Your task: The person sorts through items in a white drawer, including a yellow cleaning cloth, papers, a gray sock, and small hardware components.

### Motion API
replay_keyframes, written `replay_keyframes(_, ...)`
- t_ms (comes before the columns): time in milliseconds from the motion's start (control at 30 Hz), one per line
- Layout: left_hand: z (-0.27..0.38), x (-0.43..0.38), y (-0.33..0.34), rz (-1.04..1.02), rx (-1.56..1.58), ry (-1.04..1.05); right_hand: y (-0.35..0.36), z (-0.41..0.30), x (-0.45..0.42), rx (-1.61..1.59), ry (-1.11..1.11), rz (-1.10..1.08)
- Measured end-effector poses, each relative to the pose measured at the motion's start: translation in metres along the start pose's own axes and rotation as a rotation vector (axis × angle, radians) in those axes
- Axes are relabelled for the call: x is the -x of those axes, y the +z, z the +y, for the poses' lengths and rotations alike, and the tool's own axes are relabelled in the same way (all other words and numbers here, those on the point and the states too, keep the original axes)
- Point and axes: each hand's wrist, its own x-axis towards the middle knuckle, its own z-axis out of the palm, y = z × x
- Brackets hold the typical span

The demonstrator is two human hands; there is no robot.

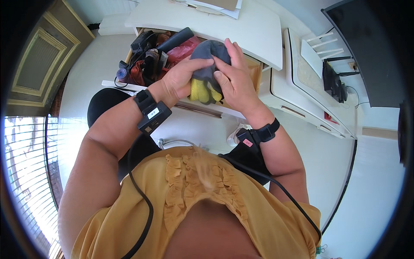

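Between both hands is a bundle of grey-and-yellow cloth [204, 92], which looks like coated work gloves folded together. My left hand [177, 77] grips its left side, the thumb lying across the grey part. On the other side my right hand [238, 77] holds it with the thumb and fingers pressed on the grey surface. The bundle is above an open drawer [129, 85] of a white cabinet and hides part of what lies in it. Inside the drawer's left half are a black cylinder [176, 39], a pink plastic bag [182, 50] and a red-and-black heap [148, 68].
A purple roll [122, 74] and a black adapter-like box [142, 40] with cables lie at the drawer's left end. Papers [223, 8] rest on the white cabinet top [207, 21]. Right of it stands another white cabinet [297, 106] with drawers. A wall-mounted screen [365, 51] hangs beyond.
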Motion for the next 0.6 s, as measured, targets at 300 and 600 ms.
replay_keyframes(300,0.007,0.003,0.008,0.044,-0.010,0.073,-0.003,0.016,0.011,-0.585,0.678,0.038)
replay_keyframes(600,-0.008,-0.007,0.016,0.292,-1.027,0.475,-0.018,0.001,0.007,-0.856,0.639,0.155)
